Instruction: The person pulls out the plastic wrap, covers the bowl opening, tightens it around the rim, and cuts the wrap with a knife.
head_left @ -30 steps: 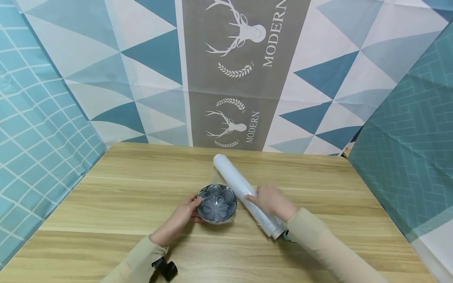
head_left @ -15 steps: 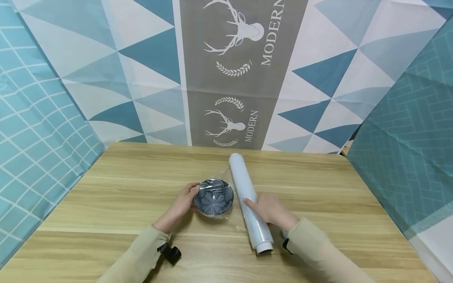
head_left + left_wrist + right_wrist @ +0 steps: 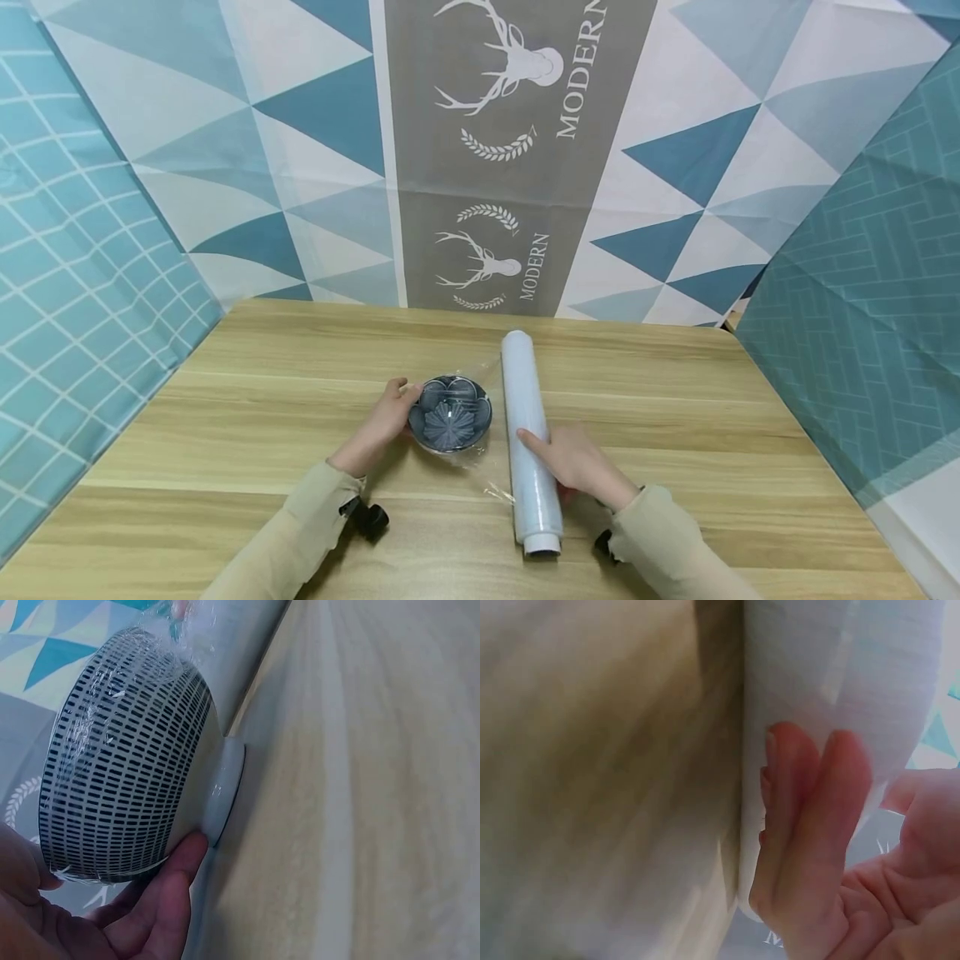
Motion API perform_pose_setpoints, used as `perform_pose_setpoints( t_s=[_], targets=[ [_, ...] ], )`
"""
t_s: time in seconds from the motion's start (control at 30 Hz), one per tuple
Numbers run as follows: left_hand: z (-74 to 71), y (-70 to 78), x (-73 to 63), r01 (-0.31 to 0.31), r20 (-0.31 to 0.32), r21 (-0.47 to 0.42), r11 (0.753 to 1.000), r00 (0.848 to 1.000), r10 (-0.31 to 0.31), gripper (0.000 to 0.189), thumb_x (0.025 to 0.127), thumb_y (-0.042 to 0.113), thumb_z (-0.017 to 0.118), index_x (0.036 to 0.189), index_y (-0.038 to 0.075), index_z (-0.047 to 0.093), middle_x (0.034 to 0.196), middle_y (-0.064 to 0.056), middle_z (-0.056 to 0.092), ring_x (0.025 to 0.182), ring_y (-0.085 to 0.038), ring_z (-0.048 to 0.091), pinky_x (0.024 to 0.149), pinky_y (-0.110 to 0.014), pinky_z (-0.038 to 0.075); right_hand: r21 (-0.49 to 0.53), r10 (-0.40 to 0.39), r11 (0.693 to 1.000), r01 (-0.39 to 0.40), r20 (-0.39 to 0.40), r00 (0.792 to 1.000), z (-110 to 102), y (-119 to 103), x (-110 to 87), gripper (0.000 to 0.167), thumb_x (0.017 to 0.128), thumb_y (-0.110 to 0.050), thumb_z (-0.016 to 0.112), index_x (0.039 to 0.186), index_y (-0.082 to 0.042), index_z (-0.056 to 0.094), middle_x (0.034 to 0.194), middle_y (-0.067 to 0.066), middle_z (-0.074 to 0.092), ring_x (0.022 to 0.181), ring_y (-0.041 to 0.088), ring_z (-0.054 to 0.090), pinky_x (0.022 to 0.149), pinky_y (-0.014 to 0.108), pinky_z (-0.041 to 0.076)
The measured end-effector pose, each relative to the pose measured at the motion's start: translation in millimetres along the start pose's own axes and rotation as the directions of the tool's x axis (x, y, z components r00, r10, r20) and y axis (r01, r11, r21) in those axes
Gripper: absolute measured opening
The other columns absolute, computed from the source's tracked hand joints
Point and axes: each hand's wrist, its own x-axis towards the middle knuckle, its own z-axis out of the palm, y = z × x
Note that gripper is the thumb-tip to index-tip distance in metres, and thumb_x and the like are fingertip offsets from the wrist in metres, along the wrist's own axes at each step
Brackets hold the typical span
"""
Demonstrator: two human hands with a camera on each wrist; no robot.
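Clear plastic film (image 3: 498,492) covers the round blue-grey bowl (image 3: 450,417) clamped by the left grip (image 3: 387,416); cutting from the white cylindrical roll (image 3: 523,400) clamped by the right grip (image 3: 573,458) apparently remains.

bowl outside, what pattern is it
The bowl has rows of short dark dashes on white, clearest in the left wrist view.

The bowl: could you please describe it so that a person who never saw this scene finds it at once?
At the wooden table, find the long white film roll, gripped by the right hand. Just left of it, the left hand holds the bowl. Unlike the roll, it is round and dark inside, with a starburst at the bottom and black dashes outside.
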Motion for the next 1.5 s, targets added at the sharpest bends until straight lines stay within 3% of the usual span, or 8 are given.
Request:
perform_pose_setpoints(
  t_s=[0.33,0.43,0.7,0.83,0.97,1.1,1.27,1.5],
  targets=[
    [1.2,-0.1,-1.3,-0.015,-0.031,0.049,0.999,0.999,0.016,0.059,0.098,0.028,0.032,0.137,-0.012,0.012,0.129,-0.035,0.038,0.095,-0.029,0.054,0.082,-0.036,0.046,0.115,-0.003,0.993,-0.002,0.04,0.999,2,7,-2.1,0.06,0.086,-0.063,0.04,0.082,-0.005,0.054,0.061,0.008,0.056,0.04,0.018,0.052,0.037,0.03,0.046],
    [2.0,-1.2,-1.7,-0.024,-0.034,0.057,0.998,0.999,0.026,0.057,0.099,0.028,0.032,0.135,-0.013,0.016,0.123,-0.033,0.042,0.093,-0.03,0.053,0.084,-0.039,0.044,0.118,-0.004,0.993,-0.002,0.051,0.999,2,9,-2.0,0.061,0.085,-0.064,0.039,0.083,-0.005,0.055,0.062,0.008,0.056,0.041,0.018,0.052,0.037,0.03,0.047],
    [-1.7,-4.1,-3.2,-0.089,-0.044,0.239,0.967,0.994,0.102,0.053,0.098,0.033,0.033,0.131,-0.009,0.03,0.118,-0.028,0.05,0.106,-0.035,0.051,0.094,-0.047,0.039,-0.002,-0.008,1.0,0.008,0.021,1.0,-17,11,-9.8,0.065,0.086,-0.065,0.035,0.085,-0.005,0.061,0.062,0.007,0.056,0.052,0.017,0.051,0.048,0.032,0.043],
    [-1.6,6.3,-8.1,-0.185,-0.075,0.393,0.901,0.97,0.232,0.049,0.095,0.025,0.041,0.13,-0.009,0.034,0.112,-0.025,0.055,0.098,-0.033,0.056,0.085,-0.045,0.045,-0.041,-0.091,0.995,0.091,0.0,0.996,-36,20,-14.8,0.044,0.091,-0.044,0.046,0.092,-0.003,0.062,0.067,0.007,0.058,0.058,0.016,0.051,0.052,0.031,0.043],
    [2.7,22.0,-18.4,-0.277,-0.082,0.567,0.776,0.918,0.388,0.044,0.092,0.022,0.049,0.124,-0.007,0.045,0.116,-0.024,0.052,0.105,-0.035,0.053,0.089,-0.047,0.044,-0.133,-0.182,0.974,0.181,0.005,0.983,-51,31,-19.7,0.015,0.085,-0.019,0.059,0.09,-0.005,0.061,0.074,0.004,0.058,0.066,0.014,0.052,0.057,0.029,0.044],
    [11.5,34.9,-28.4,-0.346,-0.042,0.655,0.672,0.871,0.489,0.034,0.089,0.021,0.054,0.114,-0.002,0.057,0.115,-0.02,0.054,0.107,-0.033,0.052,0.091,-0.046,0.043,-0.235,-0.197,0.949,0.208,0.07,0.978,-59,43,-24.8,0.021,0.073,-0.01,0.071,0.09,-0.005,0.061,0.077,0.003,0.057,0.071,0.016,0.053,0.061,0.033,0.045],
    [24.4,44.7,-36.8,-0.422,0.02,0.658,0.624,0.838,0.545,0.025,0.087,0.018,0.057,0.105,0.002,0.062,0.109,-0.013,0.057,0.101,-0.028,0.054,0.087,-0.042,0.045,-0.35,-0.128,0.921,0.171,0.142,0.981,-62,53,-28.8,0.041,0.059,-0.012,0.082,0.093,-0.007,0.06,0.081,0.002,0.057,0.074,0.018,0.052,0.064,0.037,0.046],
    [35.9,50.2,-45.3,-0.513,0.11,0.639,0.574,0.799,0.591,0.017,0.088,0.017,0.056,0.1,0.009,0.065,0.104,-0.006,0.061,0.102,-0.026,0.055,0.091,-0.041,0.043,-0.426,-0.12,0.89,0.16,0.119,0.986,-58,64,-30.6,0.04,0.055,-0.009,0.083,0.081,-0.01,0.053,0.076,0.002,0.049,0.069,0.017,0.044,0.06,0.035,0.041]
  ],
)
